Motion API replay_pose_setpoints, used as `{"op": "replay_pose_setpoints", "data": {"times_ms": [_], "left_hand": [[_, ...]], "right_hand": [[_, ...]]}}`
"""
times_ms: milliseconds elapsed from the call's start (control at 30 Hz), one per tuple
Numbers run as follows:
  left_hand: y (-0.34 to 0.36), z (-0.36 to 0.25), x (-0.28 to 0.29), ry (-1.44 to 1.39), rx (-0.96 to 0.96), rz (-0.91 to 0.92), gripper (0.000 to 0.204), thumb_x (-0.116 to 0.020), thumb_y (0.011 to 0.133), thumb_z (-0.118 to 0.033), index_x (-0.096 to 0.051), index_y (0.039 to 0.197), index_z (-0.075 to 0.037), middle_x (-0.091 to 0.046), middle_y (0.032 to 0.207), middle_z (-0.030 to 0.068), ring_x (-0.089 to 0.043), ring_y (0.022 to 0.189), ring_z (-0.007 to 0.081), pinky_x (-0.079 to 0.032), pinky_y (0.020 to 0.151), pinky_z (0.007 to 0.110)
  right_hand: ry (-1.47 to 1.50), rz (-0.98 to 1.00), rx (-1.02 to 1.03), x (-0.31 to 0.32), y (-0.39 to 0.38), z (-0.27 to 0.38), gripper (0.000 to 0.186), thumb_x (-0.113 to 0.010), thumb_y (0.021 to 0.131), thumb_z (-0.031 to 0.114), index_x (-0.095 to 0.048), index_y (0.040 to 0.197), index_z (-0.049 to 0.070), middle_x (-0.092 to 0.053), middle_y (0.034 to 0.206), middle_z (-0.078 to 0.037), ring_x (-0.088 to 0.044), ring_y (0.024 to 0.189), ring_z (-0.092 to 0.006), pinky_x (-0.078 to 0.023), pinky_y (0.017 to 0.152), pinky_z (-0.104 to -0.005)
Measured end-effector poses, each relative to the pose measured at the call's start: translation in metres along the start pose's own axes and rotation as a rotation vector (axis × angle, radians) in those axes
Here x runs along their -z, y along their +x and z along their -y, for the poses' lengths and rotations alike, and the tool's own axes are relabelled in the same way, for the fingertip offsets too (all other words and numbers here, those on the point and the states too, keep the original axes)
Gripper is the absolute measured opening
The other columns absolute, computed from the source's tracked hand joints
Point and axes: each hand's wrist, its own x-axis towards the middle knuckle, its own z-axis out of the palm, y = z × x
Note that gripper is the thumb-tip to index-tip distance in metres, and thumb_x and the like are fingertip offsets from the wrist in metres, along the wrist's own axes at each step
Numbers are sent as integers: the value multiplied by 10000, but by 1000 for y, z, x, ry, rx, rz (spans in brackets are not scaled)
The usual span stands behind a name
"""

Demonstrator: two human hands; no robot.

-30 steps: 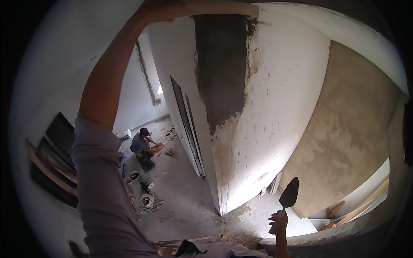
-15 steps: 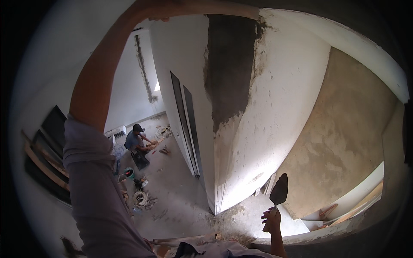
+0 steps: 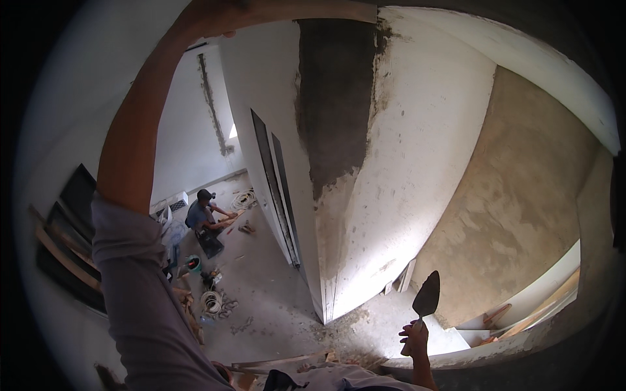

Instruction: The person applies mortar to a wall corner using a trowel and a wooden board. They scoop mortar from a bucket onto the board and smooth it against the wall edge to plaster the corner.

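Note:
My left arm reaches up along the left side, and my left hand (image 3: pixel 212 16) is at the top edge of the view. It is closed on a long, straight-ended wooden strip (image 3: pixel 319 11) that lies across the top of a dark, damp-looking patch (image 3: pixel 336 98) on the wall corner. Part of that hand is cut off by the picture's edge. Low on the right, my right hand (image 3: pixel 415 337) grips the handle of a pointed trowel (image 3: pixel 426 296), its dark blade upright and apart from the wall.
Far below on the left, a person (image 3: pixel 203 212) in a cap crouches on the dusty floor. Around them lie coiled hoses (image 3: pixel 212 303), a green bucket (image 3: pixel 193 263) and tools. A white wall (image 3: pixel 417 150) and a brown plastered wall (image 3: pixel 508 195) stand to the right. Boards (image 3: pixel 280 362) lie beneath me.
My view has shifted slightly, so the wall patch and the strip appear a little further left. The trowel appears slightly lower, still in my right hand.

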Motion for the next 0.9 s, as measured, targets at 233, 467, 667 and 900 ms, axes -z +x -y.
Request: {"op": "replay_pose_setpoints", "data": {"times_ms": [233,467,667,900], "left_hand": [[10,11,-1,-49,-12,13,300,-682,843,-210,-722,940,70,-697,739,152,-694,644,213,-549,581,338],[3,-2,2,7,-25,22,288,-659,847,-209,-726,928,59,-694,713,145,-696,647,213,-545,594,334],[1,4,-1,34,-57,56,297,-653,858,-219,-726,935,58,-694,716,140,-689,635,204,-542,615,331],[-6,8,9,-20,-48,33,296,-666,856,-210,-720,946,67,-684,718,132,-674,635,190,-539,585,316]], "right_hand": [[-33,75,31,-17,20,16,341,-661,803,37,-470,1083,4,-605,838,-115,-691,656,-259,-570,462,-353],[-18,202,68,-38,30,23,345,-680,809,56,-479,1085,8,-596,863,-101,-697,678,-263,-569,467,-349],[-58,241,28,-52,26,21,324,-679,825,43,-488,1085,16,-598,875,-102,-693,677,-254,-569,467,-358],[-51,235,10,-25,-3,16,347,-687,823,61,-477,1096,20,-592,857,-99,-696,688,-250,-564,464,-350]]}}
